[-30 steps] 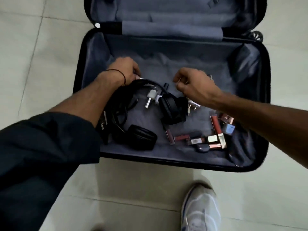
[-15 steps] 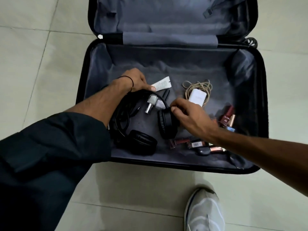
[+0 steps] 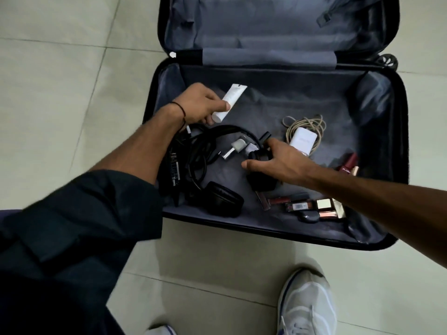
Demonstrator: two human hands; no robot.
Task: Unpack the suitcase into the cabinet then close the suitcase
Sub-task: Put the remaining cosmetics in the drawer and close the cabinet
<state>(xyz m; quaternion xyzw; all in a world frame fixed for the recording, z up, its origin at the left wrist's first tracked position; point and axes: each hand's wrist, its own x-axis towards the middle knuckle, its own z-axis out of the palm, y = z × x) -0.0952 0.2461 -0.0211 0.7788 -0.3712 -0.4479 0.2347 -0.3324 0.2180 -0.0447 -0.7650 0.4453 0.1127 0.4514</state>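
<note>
Pale glossy floor tiles [image 3: 60, 112] all round. Thin grout lines [image 3: 72, 44] cross them: one straight across at upper left, one slanting down the left side, one running low toward my feet. My right shoe [image 3: 307, 305] is a white mesh trainer with dark blue trim at the sole and white laces, flat on the tile. My left shoe [image 3: 160, 330] only shows its toe at the bottom edge, white with blue. My dark sleeve [image 3: 72, 238] fills the lower left, creased and pushed up the forearm.
</note>
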